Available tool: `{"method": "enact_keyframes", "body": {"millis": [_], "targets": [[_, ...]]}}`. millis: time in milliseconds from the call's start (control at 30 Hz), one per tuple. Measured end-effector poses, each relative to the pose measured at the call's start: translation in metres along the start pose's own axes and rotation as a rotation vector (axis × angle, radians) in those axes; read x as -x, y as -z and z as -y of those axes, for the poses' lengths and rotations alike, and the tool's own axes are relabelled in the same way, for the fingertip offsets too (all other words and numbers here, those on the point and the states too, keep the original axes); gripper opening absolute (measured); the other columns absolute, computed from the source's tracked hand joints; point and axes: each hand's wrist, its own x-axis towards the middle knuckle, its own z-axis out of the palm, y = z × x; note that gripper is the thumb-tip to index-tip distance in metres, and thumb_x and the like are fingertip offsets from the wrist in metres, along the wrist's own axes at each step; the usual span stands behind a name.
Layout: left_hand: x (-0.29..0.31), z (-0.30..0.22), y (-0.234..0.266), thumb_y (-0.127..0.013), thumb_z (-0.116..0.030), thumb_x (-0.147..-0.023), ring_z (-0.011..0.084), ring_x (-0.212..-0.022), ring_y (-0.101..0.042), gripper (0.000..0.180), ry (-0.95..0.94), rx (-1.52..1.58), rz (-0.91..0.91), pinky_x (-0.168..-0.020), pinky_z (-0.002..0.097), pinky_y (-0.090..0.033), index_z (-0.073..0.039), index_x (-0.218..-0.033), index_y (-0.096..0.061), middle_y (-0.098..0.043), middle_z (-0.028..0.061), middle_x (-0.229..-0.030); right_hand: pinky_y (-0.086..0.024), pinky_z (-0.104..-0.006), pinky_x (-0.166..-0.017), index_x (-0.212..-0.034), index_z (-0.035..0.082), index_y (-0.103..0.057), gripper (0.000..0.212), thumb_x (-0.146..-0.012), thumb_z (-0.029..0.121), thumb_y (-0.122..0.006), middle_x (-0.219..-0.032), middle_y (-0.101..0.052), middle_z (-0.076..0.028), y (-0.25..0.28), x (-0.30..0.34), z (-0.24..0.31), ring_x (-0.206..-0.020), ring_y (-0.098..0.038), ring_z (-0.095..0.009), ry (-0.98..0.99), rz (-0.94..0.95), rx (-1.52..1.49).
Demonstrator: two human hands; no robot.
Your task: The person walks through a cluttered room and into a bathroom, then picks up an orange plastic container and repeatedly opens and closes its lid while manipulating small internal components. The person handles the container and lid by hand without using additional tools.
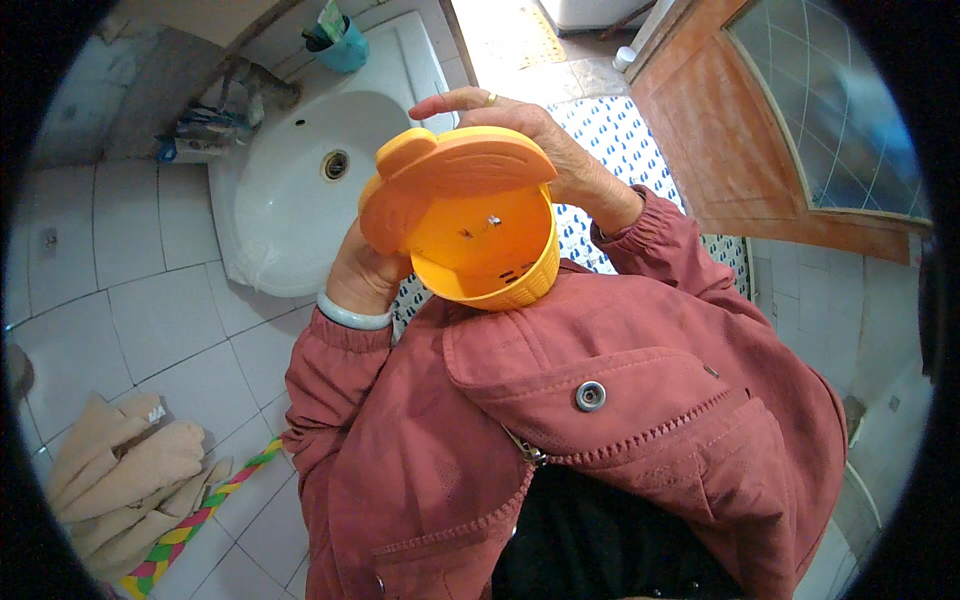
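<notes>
Our left hand [368,270] grips an orange, round, ribbed plastic bin [490,255] to its right, fingertips hidden. Our right hand [535,130], index finger outstretched, grip unclear, sits behind the bin's raised peach-orange lid [465,175]

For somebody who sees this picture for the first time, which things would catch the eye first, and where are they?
Probably the bright yellow container near the centre, its orange lid open, with the left hand at its left side and the right hand behind the lid. Next may come the white sink at upper left and the multicoloured strip beside beige cloth at lower left.
</notes>
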Motion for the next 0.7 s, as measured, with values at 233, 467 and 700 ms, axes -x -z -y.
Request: {"method": "enact_keyframes", "body": {"millis": [233, 467, 700], "targets": [[0.02, 0.004, 0.0, -0.072, -0.019, -0.089, 0.0146, -0.109, -0.061, 0.043, 0.068, -0.256, -0.047, -0.092, 0.0252, -0.052, -0.005, -0.125, -0.054, -0.063, 0.0083, -0.116, -0.055, -0.0297, -0.074, -0.09, 0.005, -0.071, 0.023, -0.092, 0.028, -0.067, -0.1, -0.067, -0.01, -0.005, 0.012, 0.01, -0.088, -0.064, -0.017, -0.182, -0.061, -0.027], [0.018, 0.0, -0.038, -0.07, -0.017, -0.089, 0.0118, -0.094, -0.065, 0.04, 0.092, -0.131, -0.116, -0.08, 0.0221, -0.055, 0.001, -0.121, -0.052, -0.064, 0.0086, -0.11, -0.05, -0.0216, -0.057, -0.087, 0.002, -0.069, 0.029, -0.094, 0.03, -0.066, -0.073, -0.064, -0.004, -0.011, 0.024, 0.011, -0.064, -0.059, -0.01, -0.384, -0.153, -0.142], [0.015, 0.012, -0.002, -0.047, -0.046, -0.099, 0.0255, -0.122, -0.052, 0.057, 0.082, 0.043, -0.249, -0.103, 0.0408, -0.042, 0.003, -0.126, -0.055, -0.058, 0.0135, -0.128, -0.043, -0.0224, -0.055, -0.086, 0.001, -0.066, 0.025, -0.095, 0.025, -0.064, -0.072, -0.061, 0.0, -0.01, 0.031, 0.0, -0.066, -0.054, -0.006, -0.346, -0.365, -0.051]]}}
